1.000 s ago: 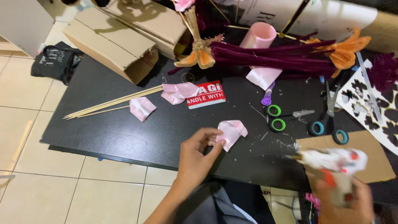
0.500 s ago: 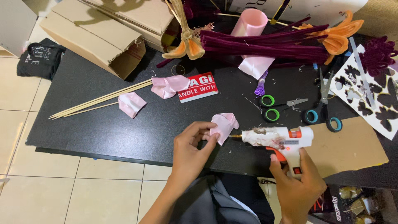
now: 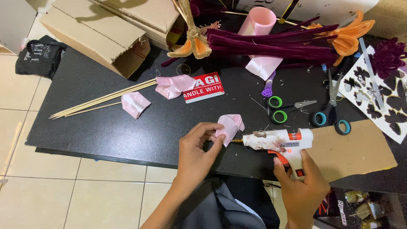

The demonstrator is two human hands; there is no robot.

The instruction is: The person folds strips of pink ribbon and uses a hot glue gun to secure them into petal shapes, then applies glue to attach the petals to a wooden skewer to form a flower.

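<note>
Black desk (image 3: 106,127), your left hand (image 3: 197,148) pinching pink folded ribbon (image 3: 229,125), right hand (image 3: 302,186) gripping glue gun (image 3: 277,141), handle hidden, nozzle now touching ribbon.

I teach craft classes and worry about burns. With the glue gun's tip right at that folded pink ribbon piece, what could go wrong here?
The left hand pinches the pink ribbon piece right where the glue gun nozzle meets it, so hot glue may reach the fingertips. Glue could also drip onto the black table. The right hand grips the gun.
</note>
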